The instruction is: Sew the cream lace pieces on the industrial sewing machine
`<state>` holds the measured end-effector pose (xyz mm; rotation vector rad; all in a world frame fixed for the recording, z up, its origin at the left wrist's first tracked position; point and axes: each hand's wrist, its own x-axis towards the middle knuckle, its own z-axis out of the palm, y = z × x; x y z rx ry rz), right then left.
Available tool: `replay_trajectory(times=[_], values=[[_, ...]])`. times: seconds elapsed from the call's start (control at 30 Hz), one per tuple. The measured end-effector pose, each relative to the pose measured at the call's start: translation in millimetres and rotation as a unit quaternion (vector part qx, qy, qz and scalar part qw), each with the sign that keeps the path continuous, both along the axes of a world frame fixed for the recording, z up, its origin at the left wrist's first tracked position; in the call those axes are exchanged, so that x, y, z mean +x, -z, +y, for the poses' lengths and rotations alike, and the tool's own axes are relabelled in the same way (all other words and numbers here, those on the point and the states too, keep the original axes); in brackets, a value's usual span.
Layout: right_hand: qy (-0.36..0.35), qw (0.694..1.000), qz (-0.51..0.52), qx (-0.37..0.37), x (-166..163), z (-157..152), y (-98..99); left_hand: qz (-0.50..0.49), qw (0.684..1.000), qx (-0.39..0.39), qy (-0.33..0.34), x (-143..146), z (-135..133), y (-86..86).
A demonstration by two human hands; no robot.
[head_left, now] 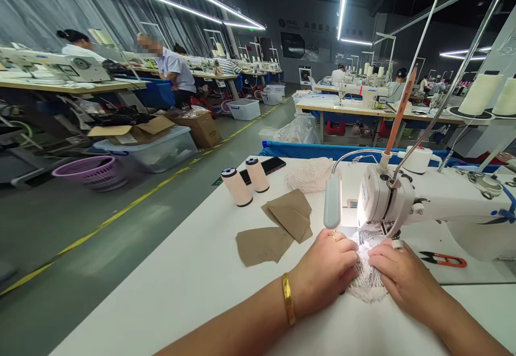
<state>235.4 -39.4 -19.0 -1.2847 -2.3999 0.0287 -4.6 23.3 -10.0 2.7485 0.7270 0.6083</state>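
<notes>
White desk [173,302]: pale lace fabric [367,283] lies under the head of the sewing machine [379,200].
Left hand [327,270] and right hand [409,278] stand slightly apart, fingers pressing opposite sides of the lace fabric; whether either pinches it cannot be told. Judged risks: fingertips close to the stitching area could be caught if the fabric is pushed too far in; uneven pressure could skew or bunch the open mesh; the gold ring [334,237] could snag a strand. Red-handled thread snips [447,260] lie to the right, apart from the lace fabric.
</notes>
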Motion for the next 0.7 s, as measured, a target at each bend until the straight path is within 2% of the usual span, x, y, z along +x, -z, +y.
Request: replay_trajectory(times=[0.33, 0.43, 0.53, 0.7], values=[[0.012, 1.0, 0.023, 0.006, -0.4, 3.8, 3.4, -0.01, 0.999, 0.031, -0.005, 0.6, 7.7, -0.3], [-0.016, 0.999, 0.046, 0.021, -0.4, 0.6, 2.1, -0.041, 0.997, 0.052, 0.028, -1.1, 0.2, -1.5], [-0.057, 0.997, 0.058, 0.004, 0.0, -3.5, -0.7, -0.035, 0.995, 0.055, 0.072, -2.2, -9.8, -3.4], [-0.055, 0.997, 0.058, -0.013, 0.2, -5.1, -2.3, -0.033, 0.995, 0.052, 0.073, -2.1, -12.6, -2.7]])
